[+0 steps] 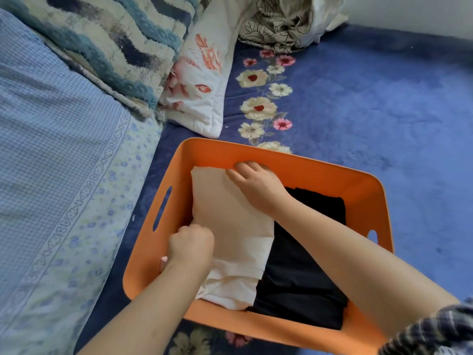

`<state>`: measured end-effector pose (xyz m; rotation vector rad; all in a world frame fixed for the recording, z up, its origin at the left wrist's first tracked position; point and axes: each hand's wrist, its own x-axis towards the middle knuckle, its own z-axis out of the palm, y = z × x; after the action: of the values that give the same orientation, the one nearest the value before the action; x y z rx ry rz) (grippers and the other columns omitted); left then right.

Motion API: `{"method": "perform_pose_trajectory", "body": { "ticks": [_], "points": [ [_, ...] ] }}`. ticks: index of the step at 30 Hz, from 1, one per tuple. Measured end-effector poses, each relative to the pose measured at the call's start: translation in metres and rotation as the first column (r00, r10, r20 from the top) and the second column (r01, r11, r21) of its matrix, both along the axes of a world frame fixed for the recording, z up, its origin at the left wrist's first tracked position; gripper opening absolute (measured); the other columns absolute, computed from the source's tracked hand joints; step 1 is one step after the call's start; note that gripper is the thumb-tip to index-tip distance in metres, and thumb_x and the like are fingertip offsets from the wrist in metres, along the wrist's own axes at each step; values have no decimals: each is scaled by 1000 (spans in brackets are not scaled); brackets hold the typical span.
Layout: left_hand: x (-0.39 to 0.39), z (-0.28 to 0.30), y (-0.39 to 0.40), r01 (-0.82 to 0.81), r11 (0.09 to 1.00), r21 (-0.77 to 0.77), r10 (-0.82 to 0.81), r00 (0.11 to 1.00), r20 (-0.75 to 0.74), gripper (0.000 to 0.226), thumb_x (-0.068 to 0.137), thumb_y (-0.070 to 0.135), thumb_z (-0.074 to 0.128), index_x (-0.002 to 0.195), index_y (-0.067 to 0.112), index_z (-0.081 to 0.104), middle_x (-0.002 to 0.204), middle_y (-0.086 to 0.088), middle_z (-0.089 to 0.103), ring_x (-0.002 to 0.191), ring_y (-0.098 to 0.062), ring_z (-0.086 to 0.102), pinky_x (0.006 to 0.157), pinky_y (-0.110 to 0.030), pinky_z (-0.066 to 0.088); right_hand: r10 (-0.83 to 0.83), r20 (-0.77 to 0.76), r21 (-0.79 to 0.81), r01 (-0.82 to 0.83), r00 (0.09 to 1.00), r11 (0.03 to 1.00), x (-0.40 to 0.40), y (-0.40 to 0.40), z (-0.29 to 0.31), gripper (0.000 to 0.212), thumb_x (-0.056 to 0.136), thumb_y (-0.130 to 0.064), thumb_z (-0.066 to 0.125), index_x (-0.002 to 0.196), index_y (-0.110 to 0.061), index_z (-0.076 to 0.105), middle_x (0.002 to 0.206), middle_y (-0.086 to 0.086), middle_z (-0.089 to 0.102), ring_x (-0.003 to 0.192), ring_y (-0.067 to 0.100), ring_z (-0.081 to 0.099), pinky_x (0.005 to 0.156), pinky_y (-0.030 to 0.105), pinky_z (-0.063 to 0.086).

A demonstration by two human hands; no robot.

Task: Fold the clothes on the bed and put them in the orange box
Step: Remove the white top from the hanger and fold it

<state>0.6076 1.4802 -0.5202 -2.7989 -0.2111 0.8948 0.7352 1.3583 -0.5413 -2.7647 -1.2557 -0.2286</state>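
The left hand (190, 243) has its fingers curled in a tight grip on the near left edge of a folded cream garment (231, 226), at about 7 o'clock on the cloth. The right hand (256, 184) lies flat with straight fingers pressing the garment's far corner at about 1 o'clock, its fingertips just reaching the far wall of the orange box (332, 175). The cream garment lies inside the box, filling its left half, and its lower folds bunch toward the near wall. Beside it, at 3 o'clock and touching it, a folded black garment (304, 272) fills the right half of the box, partly under the right forearm. The box stands on the bed (384, 98), whose cover is deep blue with a band of cream and pink flowers running from 12 o'clock down to the box. At 9 o'clock lies a pale blue checked quilt (51, 149). At 11 o'clock rests a shaggy cushion with blue waves (115, 34), and next to it a white pillow with pink flowers (202, 85). At 12 o'clock sits a crumpled beige cloth with dark leaf outlines (279, 21).
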Motion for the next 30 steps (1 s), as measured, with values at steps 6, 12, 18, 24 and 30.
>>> {"method": "perform_pose_trajectory", "body": {
  "ticks": [6,12,18,24,30],
  "points": [
    [13,-47,16,-629,690,-357,619,769,-158,78,83,60,51,138,11,25,136,-12,43,123,-31,45,99,-36,40,13,15,13,-14,1000,1000,-4,-30,-34,31,73,-19,68,102,-9,72,109,17,67,89,32,68,69,43,55],
    [7,-66,38,-786,393,-478,725,584,-365,68,73,30,77,128,2,49,127,-11,56,117,-26,53,88,-25,42,-33,32,-129,37,999,991,-6,-27,-66,49,81,-35,34,107,-16,71,117,6,66,97,22,67,94,35,40],
    [2,-52,32,-674,658,-337,696,715,-72,38,88,33,60,113,8,47,115,-10,60,105,-31,58,78,-34,47,-50,90,-96,59,995,994,-8,-20,-77,48,86,-32,35,119,-11,63,131,5,57,126,23,39,111,35,8],
    [-7,-56,19,-520,854,-24,520,854,-6,27,97,10,33,123,6,33,132,-9,48,120,-26,50,87,-36,46,-122,-79,-313,91,989,945,-8,-9,-81,53,85,-38,28,118,-20,65,129,-4,59,120,14,54,111,30,6],
    [10,-54,9,-392,916,79,385,918,94,49,91,11,44,136,6,26,133,-8,42,119,-22,49,86,-32,46,-265,-32,-138,259,964,956,-26,-14,-75,53,81,-35,31,113,-13,68,126,7,61,118,24,57,102,41,36]
  ]
}}
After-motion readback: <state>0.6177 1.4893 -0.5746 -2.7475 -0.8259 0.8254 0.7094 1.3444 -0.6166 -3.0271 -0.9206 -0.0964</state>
